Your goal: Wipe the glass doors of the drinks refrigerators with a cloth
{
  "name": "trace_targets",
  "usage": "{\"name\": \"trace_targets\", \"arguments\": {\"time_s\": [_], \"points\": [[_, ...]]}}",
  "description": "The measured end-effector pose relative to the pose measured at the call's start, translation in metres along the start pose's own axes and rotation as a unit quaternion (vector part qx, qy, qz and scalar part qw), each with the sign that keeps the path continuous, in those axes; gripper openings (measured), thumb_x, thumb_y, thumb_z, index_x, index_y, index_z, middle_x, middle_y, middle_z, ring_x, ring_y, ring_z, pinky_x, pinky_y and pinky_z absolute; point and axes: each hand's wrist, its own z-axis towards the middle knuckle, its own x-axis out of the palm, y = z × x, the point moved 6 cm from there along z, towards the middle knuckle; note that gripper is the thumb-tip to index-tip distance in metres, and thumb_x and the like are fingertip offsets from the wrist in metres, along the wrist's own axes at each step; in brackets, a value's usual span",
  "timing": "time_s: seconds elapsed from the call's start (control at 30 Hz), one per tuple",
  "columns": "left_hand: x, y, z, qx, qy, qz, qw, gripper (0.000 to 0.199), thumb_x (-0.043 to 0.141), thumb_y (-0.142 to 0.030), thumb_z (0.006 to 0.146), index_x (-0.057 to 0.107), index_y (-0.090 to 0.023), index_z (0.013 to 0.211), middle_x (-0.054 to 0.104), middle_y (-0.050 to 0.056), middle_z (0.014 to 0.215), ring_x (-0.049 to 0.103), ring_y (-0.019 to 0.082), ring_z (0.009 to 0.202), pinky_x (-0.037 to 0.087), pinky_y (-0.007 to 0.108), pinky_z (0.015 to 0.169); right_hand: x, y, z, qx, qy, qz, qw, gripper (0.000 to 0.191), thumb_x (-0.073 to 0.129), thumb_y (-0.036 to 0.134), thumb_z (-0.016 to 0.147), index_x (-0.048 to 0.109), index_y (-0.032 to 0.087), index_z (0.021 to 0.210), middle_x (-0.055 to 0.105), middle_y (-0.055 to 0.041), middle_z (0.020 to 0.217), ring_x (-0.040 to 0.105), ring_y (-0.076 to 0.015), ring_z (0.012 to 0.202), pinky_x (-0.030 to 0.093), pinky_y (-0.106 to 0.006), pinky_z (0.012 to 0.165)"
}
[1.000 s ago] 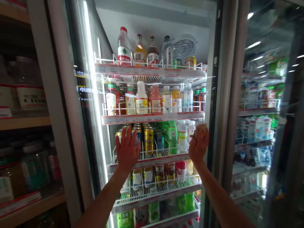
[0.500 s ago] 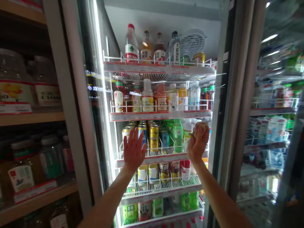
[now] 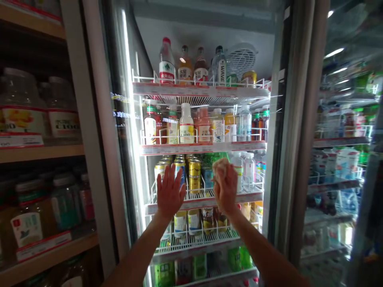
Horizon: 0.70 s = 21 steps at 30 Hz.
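Note:
My right hand (image 3: 226, 189) grips a crumpled, pale cloth (image 3: 220, 166) and holds it up at the glass door (image 3: 206, 30) of a lit drinks fridge. Left of it, my left hand (image 3: 170, 195) is raised with its palm toward the glass and its fingers spread, holding nothing. Behind the glass, a gold can (image 3: 194, 175) stands between the two hands. A green bottle behind my right hand is mostly hidden by it and the cloth.
Several wire shelves (image 3: 203, 149) of bottles and cans fill the fridge. A metal door frame (image 3: 302, 119) stands on the right, with another drinks fridge beyond. Wooden shelves (image 3: 42, 153) with bottles are on the left.
My right hand and the cloth have moved left across the glass, closer to my left hand. Bottles on the right of the third shelf now show. My left hand stays nearly in place.

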Motion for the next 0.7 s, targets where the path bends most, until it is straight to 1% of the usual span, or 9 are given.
{"name": "trace_targets", "arguments": {"time_s": [0.07,0.1,0.17,0.27,0.33,0.37,0.53,0.67,0.7], "points": [[-0.001,0.0,0.0,0.006,-0.004,0.005,1.0,0.066,0.048,-0.025,0.087,0.017,-0.02,0.145,0.025,0.011,0.148,0.015,0.024,0.14,0.012,0.046,0.114,0.007,0.023,-0.004,-0.068,0.038,-0.007,0.997,0.062,0.045,0.017,0.084,0.026,0.032,0.141,0.023,-0.007,0.151,0.021,-0.0286,0.139,0.031,-0.054,0.106],[-0.002,0.0,0.0,0.01,-0.002,0.006,1.0,0.066,0.048,-0.025,0.086,0.018,-0.019,0.145,0.026,0.012,0.148,0.014,0.024,0.14,0.013,0.046,0.114,0.006,0.024,-0.003,-0.076,0.03,-0.022,0.996,0.061,0.045,0.017,0.084,0.027,0.033,0.14,0.024,-0.006,0.151,0.023,-0.0279,0.138,0.032,-0.053,0.105],[-0.003,0.001,-0.001,0.015,0.004,0.006,1.0,0.066,0.049,-0.025,0.086,0.02,-0.018,0.144,0.028,0.013,0.147,0.014,0.024,0.14,0.014,0.046,0.114,-0.005,0.0,0.01,-0.034,-0.026,-0.05,0.998,0.061,0.045,0.018,0.084,0.027,0.031,0.141,0.026,-0.0077,0.15,0.026,-0.0284,0.137,0.034,-0.053,0.104],[-0.004,0.002,-0.003,0.02,0.016,0.002,1.0,0.063,0.049,-0.026,0.087,0.023,-0.017,0.143,0.032,0.013,0.146,0.015,0.024,0.14,0.016,0.045,0.113,-0.029,-0.054,0.031,0.074,-0.149,-0.093,0.982,0.059,0.043,0.018,0.084,0.03,0.023,0.141,0.031,-0.015,0.146,0.032,-0.032,0.133,0.036,-0.057,0.099],[-0.005,0.003,-0.004,0.019,0.017,-0.001,1.0,0.062,0.047,-0.026,0.087,0.024,-0.018,0.143,0.031,0.012,0.146,0.015,0.023,0.14,0.016,0.044,0.114,-0.035,-0.07,0.036,0.104,-0.181,-0.102,0.973,0.058,0.042,0.018,0.084,0.031,0.019,0.141,0.031,-0.0176,0.145,0.032,-0.0332,0.133,0.036,-0.059,0.099],[-0.005,0.003,-0.004,0.018,0.016,-0.001,1.0,0.062,0.047,-0.026,0.087,0.023,-0.019,0.143,0.03,0.012,0.147,0.016,0.023,0.14,0.016,0.044,0.114,-0.034,-0.068,0.035,0.096,-0.174,-0.097,0.975,0.058,0.042,0.018,0.084,0.03,0.019,0.141,0.03,-0.0171,0.146,0.031,-0.0328,0.134,0.035,-0.059,0.1],[-0.004,0.003,-0.004,0.024,0.006,0.007,1.0,0.067,0.049,-0.026,0.086,0.018,-0.021,0.145,0.026,0.01,0.148,0.017,0.024,0.139,0.016,0.044,0.114,-0.014,-0.026,0.021,-0.054,-0.047,-0.055,0.996,0.065,0.046,0.016,0.083,0.024,0.031,0.142,0.026,-0.0083,0.15,0.027,-0.0289,0.137,0.036,-0.054,0.104],[-0.003,0.002,-0.004,0.025,0.007,0.005,1.0,0.066,0.048,-0.025,0.086,0.018,-0.02,0.145,0.026,0.011,0.148,0.015,0.023,0.139,0.015,0.044,0.114,-0.022,-0.03,0.028,0.044,-0.142,-0.083,0.985,0.064,0.043,0.017,0.085,0.02,0.027,0.144,0.025,-0.0125,0.15,0.027,-0.0319,0.137,0.036,-0.059,0.101],[-0.003,0.001,-0.004,0.026,0.008,0.005,1.0,0.066,0.049,-0.025,0.086,0.019,-0.019,0.144,0.027,0.011,0.148,0.015,0.023,0.14,0.015,0.044,0.114,-0.019,-0.025,0.029,0.046,-0.144,-0.08,0.985,0.065,0.043,0.017,0.085,0.018,0.026,0.145,0.023,-0.0125,0.151,0.026,-0.0319,0.137,0.036,-0.059,0.101]]}}
